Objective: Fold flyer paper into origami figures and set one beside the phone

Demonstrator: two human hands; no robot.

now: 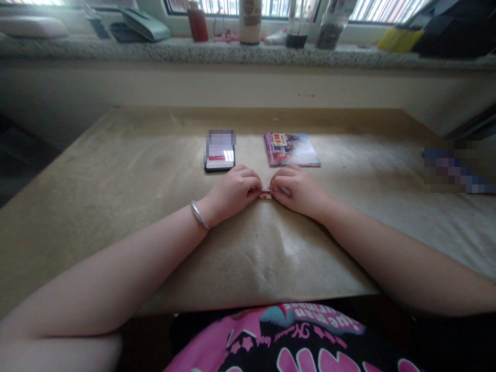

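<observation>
My left hand (pixel 234 192) and my right hand (pixel 298 190) rest together on the brown paper-covered table (pixel 116 175), fingers curled. Between their fingertips they pinch a small red and white piece of paper (pixel 265 193), mostly hidden by the fingers. A silver bangle (pixel 199 215) circles my left wrist. Just beyond my left hand lies a black phone (pixel 220 152) with its screen lit. A stack of colourful printed sheets (pixel 291 150) lies just beyond my right hand.
A speckled stone windowsill (pixel 232 51) runs behind the table, carrying a red jar (pixel 198 23), a white can (pixel 250 20), dark containers (pixel 329 28) and a green pouch (pixel 145 23). A blurred object (pixel 459 166) sits at the table's right edge.
</observation>
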